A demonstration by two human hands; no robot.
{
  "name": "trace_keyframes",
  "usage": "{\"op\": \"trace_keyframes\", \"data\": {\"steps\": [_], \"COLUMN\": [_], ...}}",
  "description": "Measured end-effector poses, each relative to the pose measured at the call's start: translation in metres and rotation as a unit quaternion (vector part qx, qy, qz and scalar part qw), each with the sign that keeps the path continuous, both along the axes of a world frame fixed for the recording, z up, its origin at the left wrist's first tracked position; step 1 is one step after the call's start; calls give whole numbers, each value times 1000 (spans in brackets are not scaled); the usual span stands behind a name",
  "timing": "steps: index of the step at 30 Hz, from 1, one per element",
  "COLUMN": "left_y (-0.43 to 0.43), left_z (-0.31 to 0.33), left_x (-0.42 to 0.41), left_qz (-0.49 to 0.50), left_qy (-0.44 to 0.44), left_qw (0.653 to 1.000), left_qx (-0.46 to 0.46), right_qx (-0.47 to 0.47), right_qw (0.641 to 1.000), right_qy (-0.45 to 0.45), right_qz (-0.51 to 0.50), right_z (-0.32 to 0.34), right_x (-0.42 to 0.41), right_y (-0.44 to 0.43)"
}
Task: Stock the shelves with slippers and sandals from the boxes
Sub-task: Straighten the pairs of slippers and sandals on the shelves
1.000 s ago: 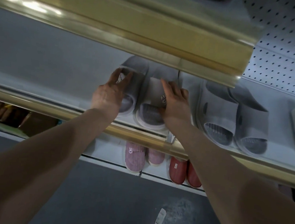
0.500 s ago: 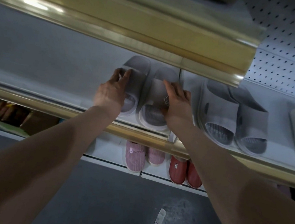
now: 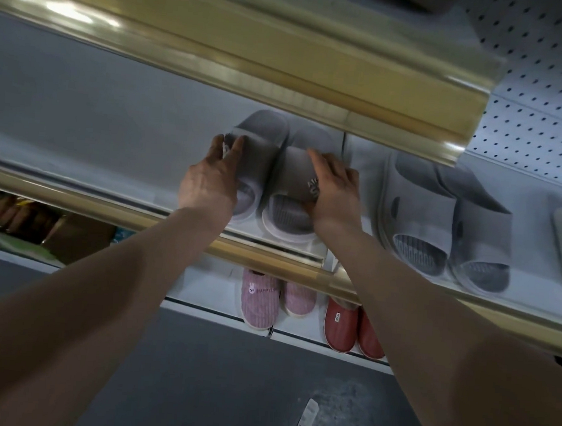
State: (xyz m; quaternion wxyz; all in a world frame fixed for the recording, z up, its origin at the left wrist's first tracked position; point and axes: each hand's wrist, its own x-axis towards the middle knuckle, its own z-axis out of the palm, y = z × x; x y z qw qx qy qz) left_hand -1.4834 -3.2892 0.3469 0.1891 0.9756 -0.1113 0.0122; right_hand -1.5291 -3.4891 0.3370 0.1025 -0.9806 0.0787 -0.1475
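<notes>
Squaring a pair of grey slides (image 3: 261, 150) on the middle shelf (image 3: 76, 149), a person's left hand (image 3: 208, 183) pinches the outer strap's edge while the right hand (image 3: 337, 190) curls over the other strap, each grip closed on the footwear. The step looks best done by nudging both near ends level behind the brass-coloured rail (image 3: 269, 255), parallel to the paler pair (image 3: 440, 225) just beside. The slides are smooth moulded foam with ribbed footbeds and broad arched straps, probably light, slightly squashy and slow to slip.

Grey slide slippers (image 3: 267, 146) side by side, soles down on shelf (image 3: 104, 138)
</notes>
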Motion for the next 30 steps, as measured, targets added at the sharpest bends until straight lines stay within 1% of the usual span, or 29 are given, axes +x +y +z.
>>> {"op": "trace_keyframes", "data": {"steps": [3,6,9,13,16,18,20,23,25,27,30], "left_y": [1,-2,-4,-6,-15,-26,-42,-71,-94,-119,-157], "left_z": [-4,-8,-11,-7,2,10,18,31,42,53,64], "left_x": [-2,-6,-14,-28,-43,-55,-67,-80,-90,-100,-109], "left_qz": [-17,-22,-23,-36,-26,-41,-62,-88,-105,-120,-160], "left_qy": [-30,-28,-31,-58,-71,-98,-109,-91,-84,-79,-36], "left_qw": [999,999,999,997,997,994,992,992,991,989,985], "left_qx": [-19,-30,-26,-33,1,16,12,15,-13,-43,-53], "right_qx": [-7,-2,36,100,123,131,127,116,96,77,61], "right_qw": [1000,1000,999,994,991,990,991,992,994,995,994], "right_qy": [-6,19,39,-3,-31,-26,-33,-59,-57,-39,9], "right_qz": [0,12,14,30,47,52,38,11,-9,-40,-91], "right_z": [-1,2,5,10,22,31,40,54,66,73,77], "right_x": [0,-2,-9,-37,-59,-71,-82,-103,-121,-136,-156], "right_y": [0,-1,0,0,-6,-14,-27,-53,-76,-100,-135]}}
